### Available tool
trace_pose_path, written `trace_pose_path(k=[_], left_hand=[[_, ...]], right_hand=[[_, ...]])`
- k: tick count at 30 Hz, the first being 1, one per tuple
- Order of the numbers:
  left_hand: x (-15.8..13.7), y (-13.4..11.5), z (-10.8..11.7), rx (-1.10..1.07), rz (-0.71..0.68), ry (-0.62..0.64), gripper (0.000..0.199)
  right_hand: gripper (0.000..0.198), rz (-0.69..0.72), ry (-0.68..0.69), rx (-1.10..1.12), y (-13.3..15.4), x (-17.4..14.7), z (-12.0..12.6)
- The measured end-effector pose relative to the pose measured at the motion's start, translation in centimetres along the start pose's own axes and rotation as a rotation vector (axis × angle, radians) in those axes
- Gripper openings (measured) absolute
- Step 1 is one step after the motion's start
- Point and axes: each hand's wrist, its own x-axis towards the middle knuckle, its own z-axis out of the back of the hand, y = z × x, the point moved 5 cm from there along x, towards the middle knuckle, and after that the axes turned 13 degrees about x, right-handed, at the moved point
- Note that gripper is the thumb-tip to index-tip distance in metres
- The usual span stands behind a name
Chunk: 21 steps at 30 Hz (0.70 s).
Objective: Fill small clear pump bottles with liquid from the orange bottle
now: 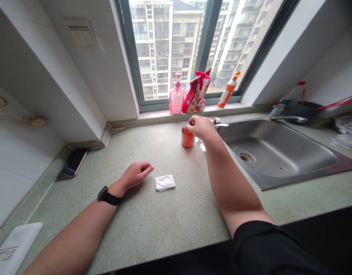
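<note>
At the back of the counter, left of the sink, my right hand (203,129) reaches from above and closes its fingers round the top of an orange-red jar (188,138). The jar stands upright; its top is mostly hidden by my fingers. Something small, clear and shiny (202,146) lies just beside the jar, partly behind my wrist. My left hand (137,174) rests on the counter, fingers loosely curled, thumb a little apart, and no object shows in it. Right of it lies a folded white tissue (164,183), not touched by either hand.
A steel sink (290,173) with a faucet (290,119) is on the right. On the windowsill stand a pink pump bottle (177,97), a red bag (197,93) and an orange-white bottle (228,91). A phone (73,163) and a white packet (17,248) lie at left.
</note>
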Motion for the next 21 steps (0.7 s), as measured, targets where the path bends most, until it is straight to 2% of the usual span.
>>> trace_pose_path(k=[2, 4, 6, 8, 10, 12, 17, 21], left_hand=[[-0.1, 0.1, 0.5, -0.025, -0.002, -0.106, 0.035], [-0.4, 0.3, 1.2, -0.031, -0.008, -0.277, 0.036], [-0.7, 0.4, 1.7, -0.016, -0.031, -0.442, 0.052], [-0.9, 0.5, 1.9, 0.0, -0.057, -0.52, 0.073], [-1.0, 0.6, 1.8, -0.001, -0.065, -0.523, 0.089], [-1.0, 0.6, 1.7, 0.004, -0.056, -0.509, 0.094], [-0.9, 0.3, 2.0, 0.038, -0.017, -0.463, 0.075], [-0.8, 0.1, 2.3, 0.029, 0.008, -0.459, 0.071]], right_hand=[[0.02, 0.115, 0.084, 0.06, 2.0, -1.0, -0.4], [0.021, 0.21, 0.169, 0.138, 4.2, -2.5, -1.2], [0.022, 0.269, 0.237, 0.205, 6.3, -4.1, -2.3], [0.022, 0.311, 0.304, 0.252, 8.1, -5.7, -3.5], [0.023, 0.352, 0.333, 0.3, 9.5, -7.0, -4.4], [0.024, 0.387, 0.339, 0.342, 10.5, -8.0, -4.9], [0.018, 0.419, 0.326, 0.357, 11.0, -8.7, -5.3], [0.011, 0.485, 0.338, 0.342, 10.8, -8.6, -5.7]])
